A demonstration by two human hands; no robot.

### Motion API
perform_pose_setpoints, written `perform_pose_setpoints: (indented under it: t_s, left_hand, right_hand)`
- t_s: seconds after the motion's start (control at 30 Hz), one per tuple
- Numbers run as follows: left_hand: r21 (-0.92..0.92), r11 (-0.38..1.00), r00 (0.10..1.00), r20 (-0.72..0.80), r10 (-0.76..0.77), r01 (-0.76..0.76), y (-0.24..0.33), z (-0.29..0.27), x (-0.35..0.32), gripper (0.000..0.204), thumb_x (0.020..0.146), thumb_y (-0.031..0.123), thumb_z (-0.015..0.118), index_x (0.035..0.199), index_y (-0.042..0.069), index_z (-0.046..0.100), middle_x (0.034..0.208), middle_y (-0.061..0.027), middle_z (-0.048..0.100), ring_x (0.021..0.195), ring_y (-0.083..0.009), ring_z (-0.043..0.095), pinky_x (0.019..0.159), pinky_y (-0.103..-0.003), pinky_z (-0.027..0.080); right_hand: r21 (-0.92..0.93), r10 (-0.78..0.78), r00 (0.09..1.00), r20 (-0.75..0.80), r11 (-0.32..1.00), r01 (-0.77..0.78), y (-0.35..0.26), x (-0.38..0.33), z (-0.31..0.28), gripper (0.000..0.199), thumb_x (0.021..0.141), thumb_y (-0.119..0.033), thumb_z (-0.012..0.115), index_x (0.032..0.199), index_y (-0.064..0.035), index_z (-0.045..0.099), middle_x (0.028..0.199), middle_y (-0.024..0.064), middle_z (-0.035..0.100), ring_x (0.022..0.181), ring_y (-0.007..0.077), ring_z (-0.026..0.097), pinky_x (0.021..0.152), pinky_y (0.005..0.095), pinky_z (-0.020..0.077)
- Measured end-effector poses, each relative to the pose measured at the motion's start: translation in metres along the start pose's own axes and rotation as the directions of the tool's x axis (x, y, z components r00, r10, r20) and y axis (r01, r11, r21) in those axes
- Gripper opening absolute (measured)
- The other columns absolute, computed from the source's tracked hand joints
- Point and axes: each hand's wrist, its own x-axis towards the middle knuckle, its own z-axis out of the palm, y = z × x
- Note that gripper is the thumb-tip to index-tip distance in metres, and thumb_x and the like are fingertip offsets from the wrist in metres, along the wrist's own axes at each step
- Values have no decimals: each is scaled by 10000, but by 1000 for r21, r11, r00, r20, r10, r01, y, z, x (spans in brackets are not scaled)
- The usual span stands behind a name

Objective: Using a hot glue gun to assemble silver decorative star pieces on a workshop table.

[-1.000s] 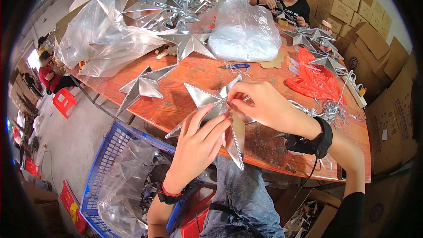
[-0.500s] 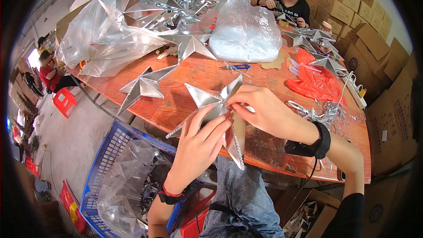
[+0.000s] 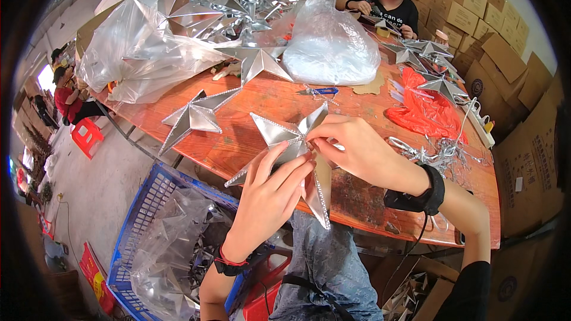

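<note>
A silver folded star (image 3: 275, 128) is between my hands at the near edge of the wooden table (image 3: 380, 186). My left hand (image 3: 269, 199) wraps its fingers over the star's lower left side. The fingers of my right hand (image 3: 351, 145) pinch at the star's upper right arm; whether a small piece sits in that pinch is hidden. Beaded seams run along the star's edges. Left of it lies another silver star (image 3: 193, 116), and a third star (image 3: 257, 62) lies farther back by the plastic bags.
A blue-handled tool (image 3: 321, 91) lies beyond the star. To the right are a red plastic bag (image 3: 425, 110) and tangled silver strips (image 3: 437, 156). A blue basket (image 3: 128, 232) stands below on the left. Across the table, a person (image 3: 386, 9) works. Cardboard boxes (image 3: 461, 0) are stacked behind.
My hands and the star have hardly moved. The person across the table has shifted slightly.
</note>
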Motion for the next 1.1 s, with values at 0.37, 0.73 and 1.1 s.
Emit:
perform_pose_setpoints:
  t_s: [0.37, 0.73, 1.1]
  left_hand:
    - [2, 1000, 1000, 7, -4, 4, 0, -1, 0, 254, 789, 53, 586, 1042, 64, 608, 1128, -45, 586, 1204, -305, 438, 967, -436, 361]
    - [-3, 1000, 1000, 1, -8, 8, 1, -1, 0, 267, 790, 52, 583, 1055, 65, 608, 1136, -45, 585, 1202, -303, 440, 973, -433, 357]
    - [7, 1000, 1000, 9, -17, 17, 0, 2, -2, 272, 786, 46, 582, 1056, 66, 606, 1145, -43, 579, 1205, -300, 439, 976, -431, 355]
  right_hand:
    - [-9, 28, 1000, -14, 1000, -28, 0, -1, 2, 97, 790, -22, 567, 865, 14, 615, 834, 168, 606, 735, 357, 603, 642, 402, 487]
    - [-31, 19, 1000, -11, 999, -19, 3, -2, 2, 145, 832, -36, 552, 952, 13, 618, 818, 154, 600, 737, 292, 601, 638, 347, 471]
    - [-28, 28, 999, -22, 999, -29, 0, -2, 4, 134, 810, -29, 559, 936, 9, 582, 816, 166, 589, 732, 339, 589, 632, 398, 467]
